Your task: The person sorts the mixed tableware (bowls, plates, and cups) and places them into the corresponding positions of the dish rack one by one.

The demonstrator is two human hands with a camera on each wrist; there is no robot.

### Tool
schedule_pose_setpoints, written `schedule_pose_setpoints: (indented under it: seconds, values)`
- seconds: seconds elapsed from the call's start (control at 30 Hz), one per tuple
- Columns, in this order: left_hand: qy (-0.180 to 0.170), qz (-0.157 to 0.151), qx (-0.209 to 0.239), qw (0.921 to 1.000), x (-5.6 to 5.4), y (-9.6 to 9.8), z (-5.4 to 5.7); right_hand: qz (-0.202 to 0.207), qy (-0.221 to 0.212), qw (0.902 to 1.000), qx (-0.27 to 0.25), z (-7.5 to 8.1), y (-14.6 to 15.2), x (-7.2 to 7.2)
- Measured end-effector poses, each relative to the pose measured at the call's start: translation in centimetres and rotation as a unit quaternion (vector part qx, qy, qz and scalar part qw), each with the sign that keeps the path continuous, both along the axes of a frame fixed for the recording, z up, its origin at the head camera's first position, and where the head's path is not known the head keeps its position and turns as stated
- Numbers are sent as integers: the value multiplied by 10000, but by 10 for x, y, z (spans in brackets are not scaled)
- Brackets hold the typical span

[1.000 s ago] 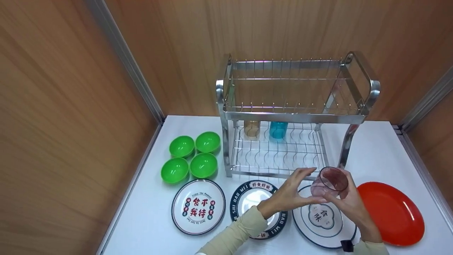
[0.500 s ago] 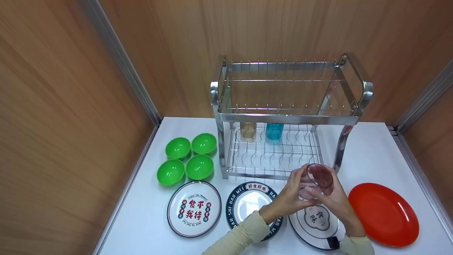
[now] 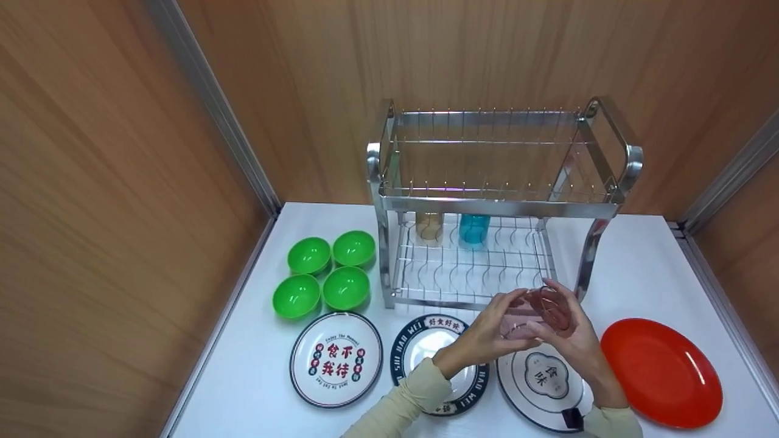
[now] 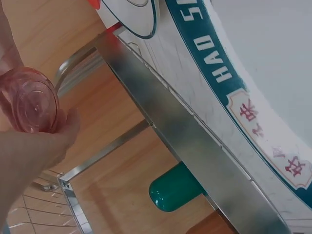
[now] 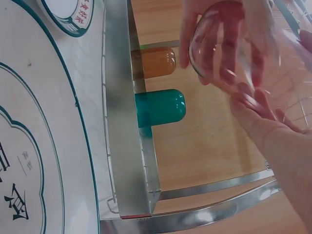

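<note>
A clear pinkish drinking glass [image 3: 529,313] is held tilted above the plate with grey lettering [image 3: 560,407], in front of the dish rack. My left hand [image 3: 484,334] grips its base end from the left. The right hand [image 3: 578,347] curls round the rim end, thumb along the near side. In the left wrist view, the round bottom of the glass [image 4: 36,105] faces the camera beside the left hand [image 4: 36,151]. The right wrist view shows fingers through the clear wall of the glass [image 5: 209,44], with my right hand [image 5: 278,141] below it.
A two-tier metal dish rack [image 3: 499,208] stands behind; an amber glass [image 3: 429,227] and a blue glass [image 3: 474,229] sit on its lower tier. Several green bowls [image 3: 345,289] are at left. A red-lettered plate [image 3: 336,389], dark-rimmed plate [image 3: 405,353] and red oval plate [image 3: 663,374] lie in front.
My left hand, earlier apart from the glass on its left side, has closed round it. The glass has moved slightly left and tipped over, its rim now turned toward the right.
</note>
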State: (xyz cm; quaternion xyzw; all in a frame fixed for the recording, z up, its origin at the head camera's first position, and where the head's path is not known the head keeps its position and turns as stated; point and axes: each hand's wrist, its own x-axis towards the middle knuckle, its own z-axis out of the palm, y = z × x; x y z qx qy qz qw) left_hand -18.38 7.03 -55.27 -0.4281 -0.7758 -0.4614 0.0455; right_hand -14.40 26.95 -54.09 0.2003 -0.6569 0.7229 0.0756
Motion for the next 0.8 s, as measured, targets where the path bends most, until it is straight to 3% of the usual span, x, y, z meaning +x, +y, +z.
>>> schedule_pose_setpoints:
  seconds: [0.13, 0.2, 0.33, 0.43, 0.63, 0.8]
  values:
    - [-262, -216, 206, 9992, -4, -5, 2, 94, 92, 9999, 53, -1, 3, -1]
    - [-622, -328, 378, 9968, -6, -7, 4, 42, 37, 10000, 29, -1, 4, -1]
    - [-1490, -495, 756, 9847, -9, -9, 9, -147, -198, 9997, -25, 1, 6, 0]
    - [-1872, -544, 935, 9763, -12, -12, 13, -184, -412, 9990, -73, 1, 8, 1]
    - [-1841, -659, 1047, 9751, -15, -14, 18, -113, -571, 9982, -106, -2, 10, 4]
    - [-1914, -702, 1140, 9723, -14, -14, 19, -128, -497, 9983, 264, -6, 9, 5]
